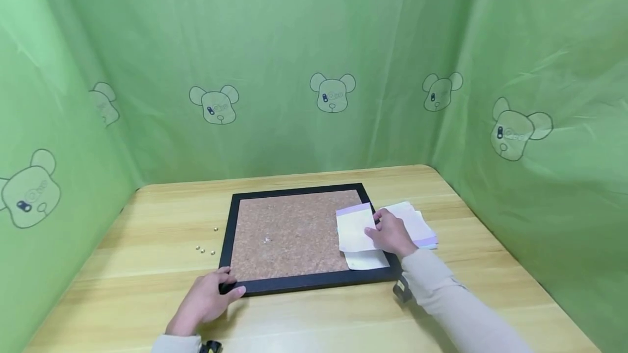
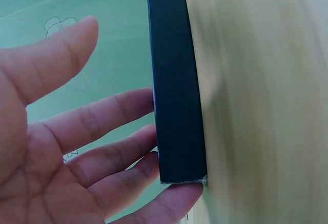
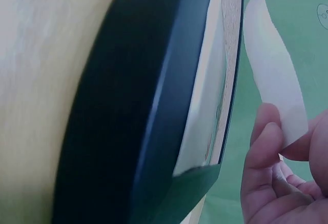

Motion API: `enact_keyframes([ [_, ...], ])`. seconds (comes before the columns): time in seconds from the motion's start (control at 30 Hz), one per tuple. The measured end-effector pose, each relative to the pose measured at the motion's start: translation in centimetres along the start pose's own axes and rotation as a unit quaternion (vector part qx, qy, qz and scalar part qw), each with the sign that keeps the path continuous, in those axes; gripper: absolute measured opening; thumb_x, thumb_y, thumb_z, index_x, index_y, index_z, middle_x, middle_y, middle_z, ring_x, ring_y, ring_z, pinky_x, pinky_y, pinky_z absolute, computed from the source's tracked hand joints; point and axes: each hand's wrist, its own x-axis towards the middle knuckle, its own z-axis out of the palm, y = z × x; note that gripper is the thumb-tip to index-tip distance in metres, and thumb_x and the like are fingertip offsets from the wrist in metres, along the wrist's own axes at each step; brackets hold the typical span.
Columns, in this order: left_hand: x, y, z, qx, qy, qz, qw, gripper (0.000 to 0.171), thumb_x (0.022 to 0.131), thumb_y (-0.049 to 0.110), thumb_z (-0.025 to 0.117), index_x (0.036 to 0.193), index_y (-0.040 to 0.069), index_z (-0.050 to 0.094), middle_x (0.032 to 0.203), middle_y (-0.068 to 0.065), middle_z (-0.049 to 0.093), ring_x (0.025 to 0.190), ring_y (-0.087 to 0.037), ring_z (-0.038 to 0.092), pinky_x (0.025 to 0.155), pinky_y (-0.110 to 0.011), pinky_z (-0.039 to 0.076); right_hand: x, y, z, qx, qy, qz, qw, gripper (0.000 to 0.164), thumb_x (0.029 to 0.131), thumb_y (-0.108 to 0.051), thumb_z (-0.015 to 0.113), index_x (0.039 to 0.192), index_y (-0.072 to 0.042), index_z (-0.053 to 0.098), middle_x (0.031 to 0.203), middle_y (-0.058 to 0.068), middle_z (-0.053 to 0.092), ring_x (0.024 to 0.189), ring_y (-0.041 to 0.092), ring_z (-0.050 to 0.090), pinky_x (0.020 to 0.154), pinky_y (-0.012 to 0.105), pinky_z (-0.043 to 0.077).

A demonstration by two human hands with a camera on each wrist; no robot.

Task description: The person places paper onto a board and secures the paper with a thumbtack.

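A cork board [image 1: 289,227] with a black frame [image 2: 177,80] lies on the wooden table. Resting at its near left corner is my left hand [image 1: 203,298], its fingertips against the frame and its thumb apart from it in the left wrist view. My right hand [image 1: 392,233] pinches a white sheet of paper [image 1: 355,230] with a purple band, between thumb and fingers. In the right wrist view that sheet [image 3: 274,60] stands bent above the board. Under it, another white sheet [image 1: 368,260] lies on the board's near right corner, partly covered.
More white and purple sheets [image 1: 417,226] lie to the right of the board, partly behind my right hand. Several small, shiny, round pieces [image 1: 202,251] are scattered left of the board. A small clear item [image 1: 267,239] sits on the cork. Green curtains [image 1: 275,140] surround the table.
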Motion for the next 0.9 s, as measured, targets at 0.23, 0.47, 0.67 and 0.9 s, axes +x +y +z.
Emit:
enact_keyframes([
  [0.23, -0.4, -0.6, 0.4, -0.004, -0.001, -0.008, 1.0000, 0.045, 0.089, 0.034, 0.070, 0.117, -0.001, 0.066, 0.143, -0.021, 0.045, 0.131, -0.050, 0.035, 0.104, -0.064, 0.029, -0.4, -0.1, 1.2, -0.007, -0.012, -0.023, 1.000, 0.036, 0.088, -0.015, 0.070, 0.110, 0.006, 0.052, 0.083, 0.012, 0.061, 0.073, 0.024, 0.059, 0.071, 0.042, 0.051],
  [0.47, 0.4, -0.1, 0.1, -0.008, 0.008, 0.007, 0.9999, 0.044, 0.090, 0.033, 0.068, 0.119, 0.000, 0.066, 0.145, -0.020, 0.043, 0.132, -0.049, 0.034, 0.105, -0.064, 0.027, 0.5, -0.5, 0.5, -0.018, -0.011, -0.031, 0.999, 0.040, 0.089, -0.016, 0.069, 0.115, 0.008, 0.050, 0.087, 0.014, 0.059, 0.077, 0.027, 0.058, 0.074, 0.043, 0.050],
  [0.67, 0.3, -0.3, 0.2, -0.011, 0.011, 0.009, 0.9998, 0.045, 0.090, 0.033, 0.069, 0.118, -0.001, 0.066, 0.145, -0.021, 0.044, 0.131, -0.051, 0.034, 0.105, -0.064, 0.027, 0.3, -0.5, 0.8, -0.013, -0.010, -0.036, 0.999, 0.039, 0.088, -0.015, 0.070, 0.114, 0.007, 0.051, 0.086, 0.013, 0.058, 0.076, 0.026, 0.057, 0.073, 0.042, 0.049],
  [0.9, 0.4, -0.2, 0.0, -0.008, 0.010, 0.005, 0.9999, 0.043, 0.091, 0.033, 0.068, 0.119, 0.000, 0.066, 0.146, -0.020, 0.042, 0.132, -0.050, 0.033, 0.105, -0.065, 0.026, 0.4, -0.9, 0.6, -0.012, -0.021, -0.047, 0.999, 0.040, 0.088, -0.016, 0.070, 0.114, 0.007, 0.051, 0.084, 0.011, 0.057, 0.075, 0.024, 0.057, 0.070, 0.039, 0.050],
])
